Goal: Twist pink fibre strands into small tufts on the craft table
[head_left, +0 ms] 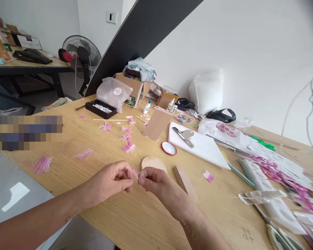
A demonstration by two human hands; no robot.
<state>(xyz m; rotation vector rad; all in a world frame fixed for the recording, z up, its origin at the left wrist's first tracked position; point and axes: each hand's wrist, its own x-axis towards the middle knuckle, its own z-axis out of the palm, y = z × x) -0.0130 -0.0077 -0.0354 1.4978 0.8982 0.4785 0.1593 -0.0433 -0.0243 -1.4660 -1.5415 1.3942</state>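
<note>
Left fingers [125, 183] and my right fingers [146, 183] pinched pink strands [133, 172]; tufts [129, 148] at twelve looked done, loose strands [83, 153] at ten didn't.

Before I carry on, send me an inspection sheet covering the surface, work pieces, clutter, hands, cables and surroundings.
Surface: wooden tabletop, crowded along its far and right sides.
Work pieces: pink strands held up; pink tufts lying beyond them.
Clutter: scissors at right; red-rimmed lid, glue bottle and black tray farther back.
Hands: left hand and right hand both pinch the strands.
Cables: thin cables at the right edge of view.
Surroundings: fan and second table at far left.
</note>
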